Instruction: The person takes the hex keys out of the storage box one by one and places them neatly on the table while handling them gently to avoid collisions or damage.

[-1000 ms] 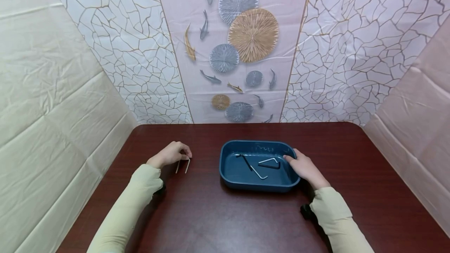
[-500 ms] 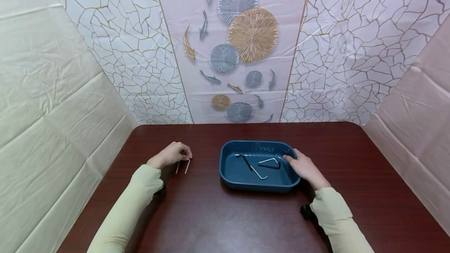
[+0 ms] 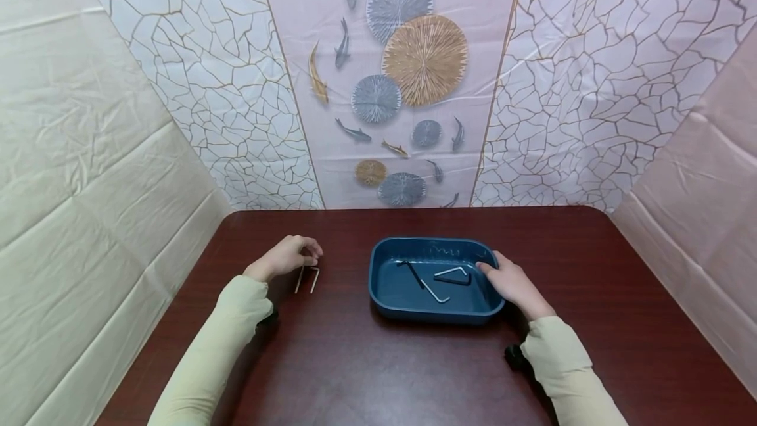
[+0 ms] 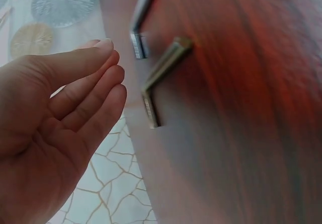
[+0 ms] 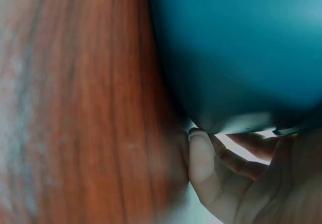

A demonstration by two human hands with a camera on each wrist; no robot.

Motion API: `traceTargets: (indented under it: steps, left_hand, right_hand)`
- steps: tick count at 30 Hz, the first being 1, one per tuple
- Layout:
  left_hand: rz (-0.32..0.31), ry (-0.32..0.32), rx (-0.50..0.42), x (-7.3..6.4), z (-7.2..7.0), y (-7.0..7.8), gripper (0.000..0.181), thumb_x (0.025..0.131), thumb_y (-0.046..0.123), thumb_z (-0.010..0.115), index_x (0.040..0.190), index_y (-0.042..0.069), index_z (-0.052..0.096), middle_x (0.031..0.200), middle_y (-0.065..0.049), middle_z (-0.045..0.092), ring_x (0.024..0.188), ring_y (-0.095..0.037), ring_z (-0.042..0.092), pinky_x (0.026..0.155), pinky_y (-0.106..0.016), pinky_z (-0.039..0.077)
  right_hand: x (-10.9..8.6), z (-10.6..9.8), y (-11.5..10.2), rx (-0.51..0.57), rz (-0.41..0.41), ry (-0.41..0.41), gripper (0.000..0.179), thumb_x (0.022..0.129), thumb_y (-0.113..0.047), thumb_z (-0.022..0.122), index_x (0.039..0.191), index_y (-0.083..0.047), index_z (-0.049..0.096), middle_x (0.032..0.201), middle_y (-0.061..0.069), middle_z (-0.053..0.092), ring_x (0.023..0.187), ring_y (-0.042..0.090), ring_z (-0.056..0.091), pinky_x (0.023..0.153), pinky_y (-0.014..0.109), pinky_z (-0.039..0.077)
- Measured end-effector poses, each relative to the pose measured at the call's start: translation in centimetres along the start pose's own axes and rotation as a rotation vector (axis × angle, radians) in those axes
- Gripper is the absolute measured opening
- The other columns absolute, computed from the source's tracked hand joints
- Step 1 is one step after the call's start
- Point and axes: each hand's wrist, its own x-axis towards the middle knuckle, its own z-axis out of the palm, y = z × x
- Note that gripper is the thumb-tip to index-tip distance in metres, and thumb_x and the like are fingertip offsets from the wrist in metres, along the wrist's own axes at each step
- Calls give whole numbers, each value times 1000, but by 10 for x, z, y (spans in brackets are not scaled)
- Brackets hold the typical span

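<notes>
My left hand (image 3: 288, 257) hovers just above two L-shaped hex keys on the table, its fingers loosely bent. In the left wrist view, nothing is between thumb and fingers; a silver hex key (image 4: 145, 6) and a brassy-looking hex key (image 4: 168, 63) lie apart from the fingertips. My right hand (image 3: 513, 283) grips the right end of a dark blue tray (image 3: 434, 314), thumb over the rim. From the right wrist, the fingers (image 5: 201, 158) show against the tray's underside edge. Several hex keys lie inside, including a silver one (image 3: 435, 291) and a black one (image 3: 452, 281).
A dark red-brown wooden table (image 3: 355, 373) bears everything. A patterned cloth wall (image 3: 408, 150) stands along its far edge. Pale cloth walls (image 3: 106, 215) slope at both sides.
My left fingertips, earlier at the tops of the two hex keys, have risen and parted slightly from them. The right hand and the tray stay in place.
</notes>
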Motion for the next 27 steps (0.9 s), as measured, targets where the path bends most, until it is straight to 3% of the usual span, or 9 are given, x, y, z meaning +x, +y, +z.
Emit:
traceTargets:
  steps: [7,14,21,27]
  left_hand:
    - [-2,25,-96,5,-6,13,23,94,11,72,115,3,71,98,2,72,92,-15,67,76,-32,52]
    - [19,30,-160,15,-6,34,24,93,20,74,116,12,72,100,6,73,92,-10,68,82,-34,53]
    - [112,32,-178,29,-4,64,23,93,22,75,115,16,73,101,7,74,94,-9,69,84,-35,54]
    - [146,15,-204,35,-3,87,25,93,23,75,117,16,72,107,-2,74,97,-10,68,87,-35,54]
  right_hand:
    - [1,1,1,3,6,4,62,108,-39,41,151,4,31,148,33,41,129,48,49,98,60,46]
    - [0,-1,1,-10,0,5,62,108,-40,41,150,4,32,147,33,42,127,47,51,96,58,47]
    - [0,-2,3,-11,5,2,65,108,-41,40,153,4,27,149,33,38,131,50,46,99,61,45]
    - [2,1,3,-2,-1,-5,64,108,-41,40,152,4,28,149,33,39,130,49,47,98,60,46]
